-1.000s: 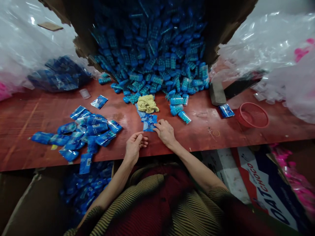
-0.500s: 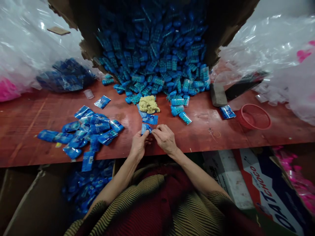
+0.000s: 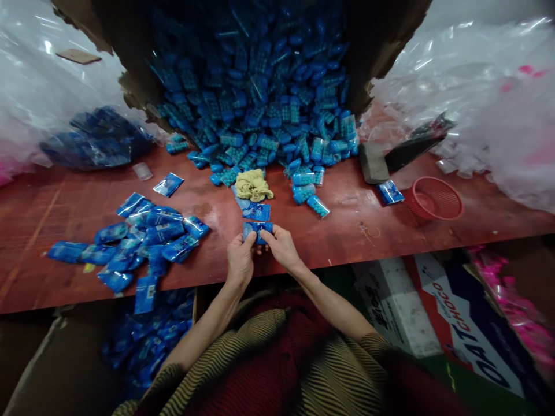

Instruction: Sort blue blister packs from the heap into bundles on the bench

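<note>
Between my two hands is a small blue printed packet (image 3: 257,226), held level just over the table's near side. My left hand (image 3: 240,257) pinches its left part, thumb on top. On its right part, my right hand (image 3: 282,248) grips with the thumb on top and the fingers mostly hidden below. Just beyond lie flat blue packets (image 3: 259,212), partly under a crumpled yellow lump (image 3: 254,186), perhaps cloth or rubber. Left of my hands, several filled blue packets (image 3: 162,232) form a loose heap.
A torn cardboard box (image 3: 388,34) spills blue-capped clear bottles (image 3: 269,110) of blue beads onto the red table (image 3: 347,231). At right are a grey block (image 3: 373,163) and a red basket (image 3: 436,199). Below the table's left edge, more blue packets (image 3: 150,341) fill a box.
My right hand's fingers have shifted from a pinch at the packet's edge to a thumb-on-top grip. More of the packet's face shows now. The whole view has swung slightly right.
</note>
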A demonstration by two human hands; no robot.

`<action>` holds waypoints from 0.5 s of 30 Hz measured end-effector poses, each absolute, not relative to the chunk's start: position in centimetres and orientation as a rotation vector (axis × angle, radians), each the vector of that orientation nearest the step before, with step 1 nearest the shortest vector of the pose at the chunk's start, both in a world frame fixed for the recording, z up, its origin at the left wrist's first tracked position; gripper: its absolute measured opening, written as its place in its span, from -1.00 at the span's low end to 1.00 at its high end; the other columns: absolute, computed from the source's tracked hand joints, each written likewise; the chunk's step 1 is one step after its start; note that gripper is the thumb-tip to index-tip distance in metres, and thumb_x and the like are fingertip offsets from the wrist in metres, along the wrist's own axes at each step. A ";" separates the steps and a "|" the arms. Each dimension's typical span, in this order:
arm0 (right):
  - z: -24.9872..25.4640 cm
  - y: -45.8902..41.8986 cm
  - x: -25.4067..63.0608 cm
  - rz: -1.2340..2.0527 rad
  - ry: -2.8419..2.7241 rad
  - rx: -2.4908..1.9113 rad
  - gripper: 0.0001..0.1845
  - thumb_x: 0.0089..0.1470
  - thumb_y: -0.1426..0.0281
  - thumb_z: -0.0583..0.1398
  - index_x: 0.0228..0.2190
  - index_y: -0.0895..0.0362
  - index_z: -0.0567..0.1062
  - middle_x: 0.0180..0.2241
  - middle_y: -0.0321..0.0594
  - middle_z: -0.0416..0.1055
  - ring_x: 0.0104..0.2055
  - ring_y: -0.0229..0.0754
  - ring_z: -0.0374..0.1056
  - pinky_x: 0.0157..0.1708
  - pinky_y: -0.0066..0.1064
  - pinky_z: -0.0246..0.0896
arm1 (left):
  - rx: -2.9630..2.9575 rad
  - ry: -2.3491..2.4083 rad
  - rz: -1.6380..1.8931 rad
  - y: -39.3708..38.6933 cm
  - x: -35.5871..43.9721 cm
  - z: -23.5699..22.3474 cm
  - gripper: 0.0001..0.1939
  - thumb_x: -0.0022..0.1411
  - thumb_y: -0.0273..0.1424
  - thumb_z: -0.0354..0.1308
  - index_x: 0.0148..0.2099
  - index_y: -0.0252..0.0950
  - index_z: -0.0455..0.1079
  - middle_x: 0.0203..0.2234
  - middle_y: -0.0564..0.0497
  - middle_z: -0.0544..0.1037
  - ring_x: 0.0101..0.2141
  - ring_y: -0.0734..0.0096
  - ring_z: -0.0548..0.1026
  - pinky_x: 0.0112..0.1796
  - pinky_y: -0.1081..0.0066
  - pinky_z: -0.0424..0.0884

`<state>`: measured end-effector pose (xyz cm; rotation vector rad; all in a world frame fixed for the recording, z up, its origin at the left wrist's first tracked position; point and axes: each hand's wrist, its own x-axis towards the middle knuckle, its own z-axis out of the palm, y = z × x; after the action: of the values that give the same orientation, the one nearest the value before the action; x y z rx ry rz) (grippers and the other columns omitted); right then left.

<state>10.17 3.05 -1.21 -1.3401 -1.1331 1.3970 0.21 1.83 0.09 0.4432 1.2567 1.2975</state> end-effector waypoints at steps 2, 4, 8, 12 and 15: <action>-1.5 2.9 9.8 1.320 -1.139 -1.369 -0.73 0.02 0.21 0.11 -0.52 0.15 0.39 -0.61 -0.37 0.31 -0.59 -0.36 0.20 -0.57 -0.52 0.14 | 0.397 1.208 1.274 2.0 0.4 0.2 -0.77 -0.15 -0.34 0.30 -0.46 -0.36 0.38 -0.67 0.11 0.43 -0.68 0.61 0.31 -0.64 0.55 0.22; -1.8 2.8 9.4 1.250 -1.128 -1.393 -0.71 0.04 0.19 0.10 -0.53 0.15 0.36 -0.62 -0.37 0.30 -0.59 -0.36 0.21 -0.58 -0.53 0.13 | 0.370 1.200 1.267 2.2 0.6 0.3 -0.78 -0.14 -0.34 0.29 -0.47 -0.37 0.36 -0.70 0.11 0.42 -0.69 0.61 0.31 -0.64 0.55 0.22; -2.2 2.6 9.1 1.274 -1.028 -1.382 -0.65 0.07 0.12 0.07 -0.53 0.14 0.33 -0.65 -0.39 0.27 -0.63 -0.35 0.20 -0.61 -0.52 0.13 | 0.364 1.243 1.270 2.4 1.0 0.3 -0.78 -0.13 -0.35 0.29 -0.51 -0.36 0.33 -0.77 0.16 0.34 -0.73 0.61 0.28 -0.67 0.56 0.21; -1.8 2.8 9.9 1.237 -1.046 -1.365 -0.72 0.02 0.17 0.13 -0.50 0.14 0.38 -0.58 -0.38 0.31 -0.54 -0.34 0.22 -0.50 -0.51 0.17 | 0.454 1.246 1.230 2.1 0.7 0.3 -0.75 -0.15 -0.33 0.31 -0.45 -0.36 0.35 -0.69 0.13 0.41 -0.69 0.59 0.34 -0.64 0.55 0.28; -1.4 3.0 10.6 1.270 -1.049 -1.322 -0.81 -0.08 0.27 0.20 -0.44 0.15 0.46 -0.51 -0.37 0.38 -0.47 -0.33 0.24 -0.41 -0.50 0.20 | 0.526 1.297 1.201 1.8 0.4 0.3 -0.72 -0.17 -0.32 0.32 -0.44 -0.37 0.36 -0.64 0.10 0.45 -0.67 0.58 0.36 -0.62 0.53 0.33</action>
<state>10.56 2.98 -1.36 -1.3222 -1.0488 1.2696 0.41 1.82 0.33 0.5260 1.2968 1.2005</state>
